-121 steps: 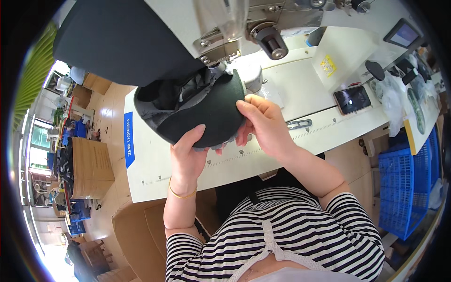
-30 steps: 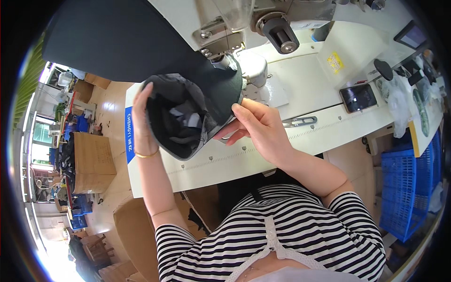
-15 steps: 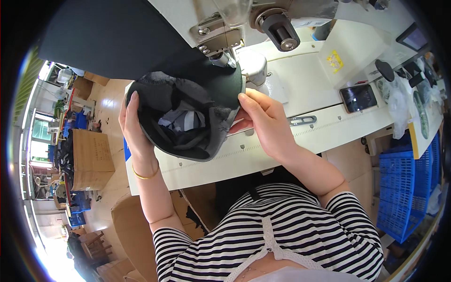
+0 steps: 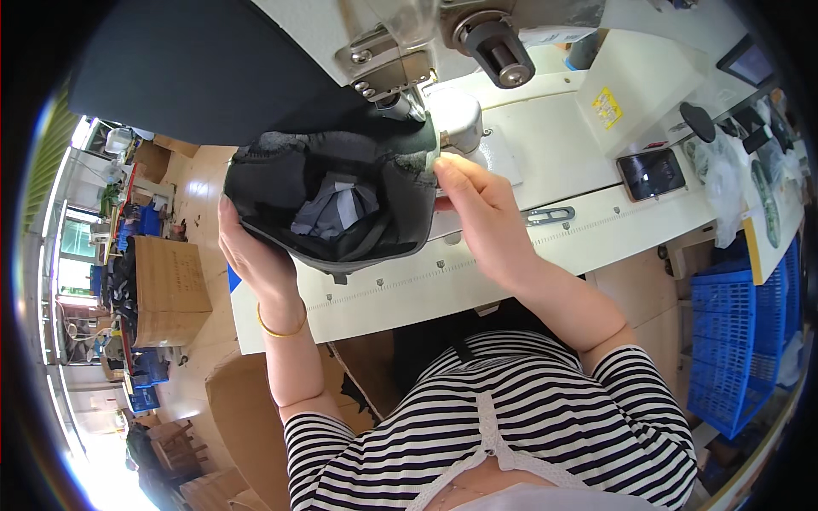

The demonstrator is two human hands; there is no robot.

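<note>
Two hands on my feed, one cap, one phone, one pair of snips. Right hand (image 4: 479, 200): grip closed, thumb and fingers pinching the near-right edge of the dark cap (image 4: 264, 175). Left hand (image 4: 256, 260), yellow bracelet (image 4: 283, 324) at the wrist: palm against the cap's left outer side, some fingers hidden, so I can't tell how far that grip is closed. Cap sits between both hands, above the counter (image 4: 375, 319), opening toward my camera, far edge at the presser foot (image 4: 417, 109) of the sewing machine; contact there unclear to me.

Containers: I see crumpled grey and pale fabric (image 4: 336, 211) inside the cap. Blue crate (image 4: 720, 341) at right, below counter height; contents I can't make out. Big cardboard box (image 4: 173, 285) on the left, dark stuff along its left side. Brown carton (image 4: 243, 383) below the counter's near edge, inside not clear to me.

Surface: counter is white, ruler marks along the near edge. Snips (image 4: 550, 216) lie just right of the right hand; phone (image 4: 650, 176), screen dark, lies farther right. Clear plastic bags (image 4: 716, 179) past the phone. Yellow sticker (image 4: 607, 109) on a pale panel. Large black panel (image 4: 196, 68) fills upper left. Room: tan floor (image 4: 192, 196), cluttered shelves along the left, bright windows behind them.
</note>
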